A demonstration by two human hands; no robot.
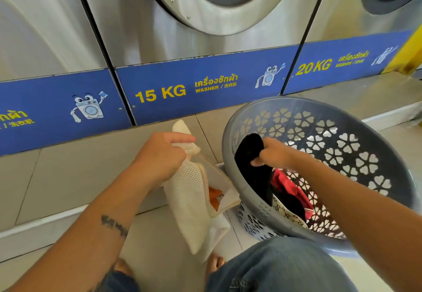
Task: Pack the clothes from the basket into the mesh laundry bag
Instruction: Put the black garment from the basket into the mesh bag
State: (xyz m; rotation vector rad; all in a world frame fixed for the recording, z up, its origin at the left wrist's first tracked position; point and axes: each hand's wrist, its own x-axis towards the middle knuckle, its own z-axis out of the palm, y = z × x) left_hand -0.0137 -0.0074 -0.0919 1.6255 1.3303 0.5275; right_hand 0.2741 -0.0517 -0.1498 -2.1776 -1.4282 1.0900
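My left hand grips the top edge of a cream mesh laundry bag, which hangs down with its mouth gaping to the right. An orange garment shows inside that mouth. A grey plastic basket with flower-shaped holes sits tilted at the right. My right hand is inside the basket, closed on a black garment and holding it above the pile. Below it lie a red garment and a beige patterned cloth.
A row of steel front-load washers with blue "15 KG" and "20 KG" panels stands on a tiled step right ahead. My knees in blue jeans and bare toes are at the bottom edge.
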